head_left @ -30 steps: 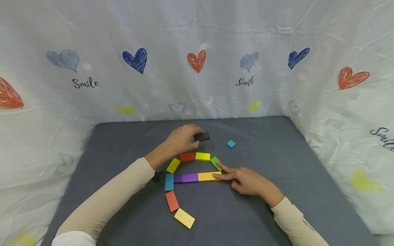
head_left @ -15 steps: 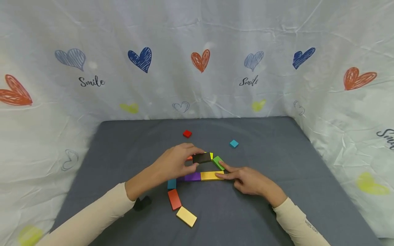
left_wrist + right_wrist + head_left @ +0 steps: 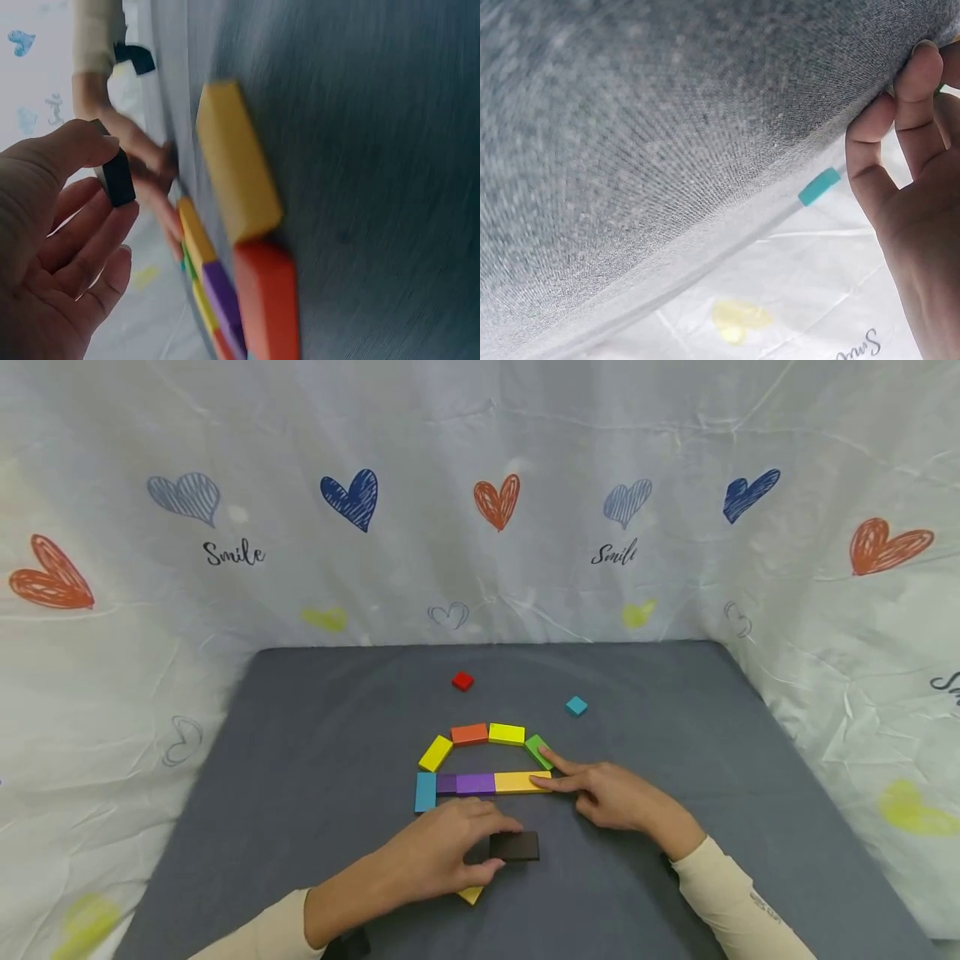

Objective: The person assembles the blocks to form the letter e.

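My left hand [image 3: 442, 852] pinches a black block [image 3: 517, 846] between thumb and fingers, held above the cloth near the front. Two extended fingers of my right hand [image 3: 618, 795] rest on a green block [image 3: 537, 750] and an orange-yellow block [image 3: 516, 783]. In line with the latter lie purple blocks [image 3: 476, 784], then a blue block [image 3: 425, 793]. Yellow and orange blocks [image 3: 469, 734] arch behind that row. A pale yellow block [image 3: 471, 895] is mostly hidden under my left hand; the left wrist view shows it end to end with a red block [image 3: 268, 300].
A small red block [image 3: 462, 681] and a small light-blue block [image 3: 576, 706] lie apart toward the back. Grey cloth [image 3: 675, 718] covers the table. A white curtain [image 3: 412, 568] printed with hearts stands behind and at both sides.
My left hand has carried the black block from behind the arch, over the blocks, toward the front, uncovering the small red block. My right hand keeps its place on the green and orange-yellow blocks.
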`<state>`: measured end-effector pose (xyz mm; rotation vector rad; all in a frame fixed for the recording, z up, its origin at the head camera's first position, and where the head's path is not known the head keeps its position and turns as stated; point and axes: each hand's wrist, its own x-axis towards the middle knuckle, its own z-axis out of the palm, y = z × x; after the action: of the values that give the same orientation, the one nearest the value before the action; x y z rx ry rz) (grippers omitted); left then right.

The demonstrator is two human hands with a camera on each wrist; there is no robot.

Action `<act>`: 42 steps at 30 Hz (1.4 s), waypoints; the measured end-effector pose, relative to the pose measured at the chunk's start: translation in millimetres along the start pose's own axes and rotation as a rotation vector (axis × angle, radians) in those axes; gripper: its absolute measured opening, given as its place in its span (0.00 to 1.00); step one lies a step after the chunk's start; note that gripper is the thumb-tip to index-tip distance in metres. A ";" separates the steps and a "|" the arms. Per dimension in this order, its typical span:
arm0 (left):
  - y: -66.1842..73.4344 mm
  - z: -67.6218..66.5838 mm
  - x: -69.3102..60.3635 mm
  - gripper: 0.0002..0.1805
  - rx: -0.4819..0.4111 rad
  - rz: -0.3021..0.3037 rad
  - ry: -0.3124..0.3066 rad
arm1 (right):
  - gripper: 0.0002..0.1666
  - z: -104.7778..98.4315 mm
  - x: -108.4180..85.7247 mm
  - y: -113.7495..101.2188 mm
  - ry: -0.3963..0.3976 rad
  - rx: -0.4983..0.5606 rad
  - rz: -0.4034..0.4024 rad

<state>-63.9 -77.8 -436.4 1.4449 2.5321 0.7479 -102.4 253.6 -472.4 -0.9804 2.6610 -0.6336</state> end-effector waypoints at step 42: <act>9.9 42.5 -27.5 0.19 0.218 0.066 -0.026 | 0.46 -1.7 0.3 -2.5 -0.003 0.004 0.017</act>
<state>-26.8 -81.7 -472.1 1.5982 2.6254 0.4699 -101.9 252.3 -469.7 -0.9551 2.6619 -0.6336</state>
